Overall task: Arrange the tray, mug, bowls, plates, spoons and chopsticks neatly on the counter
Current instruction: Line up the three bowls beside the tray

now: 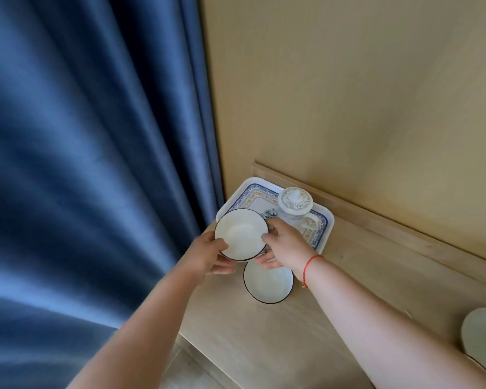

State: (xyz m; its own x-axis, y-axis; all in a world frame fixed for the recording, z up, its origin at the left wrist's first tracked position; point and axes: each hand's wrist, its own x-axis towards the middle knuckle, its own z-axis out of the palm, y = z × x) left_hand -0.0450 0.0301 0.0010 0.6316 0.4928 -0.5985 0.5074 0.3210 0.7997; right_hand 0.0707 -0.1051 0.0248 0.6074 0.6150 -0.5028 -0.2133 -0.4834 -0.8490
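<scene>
Both hands grip one white, dark-rimmed bowl (240, 234): my left hand (208, 255) curls round its near edge and my right hand (285, 245) round its right edge, holding it over the near corner of a patterned tray (253, 182). A lidded mug (295, 204) stands on the tray. A second matching bowl (267, 284) sits on the wooden worktop (348, 276), just below my right hand. A blue curtain (82, 164) hangs to the left.

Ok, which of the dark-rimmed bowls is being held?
The farther bowl, gripped by the left hand and right hand by the tray; the nearer bowl rests on the counter.
</scene>
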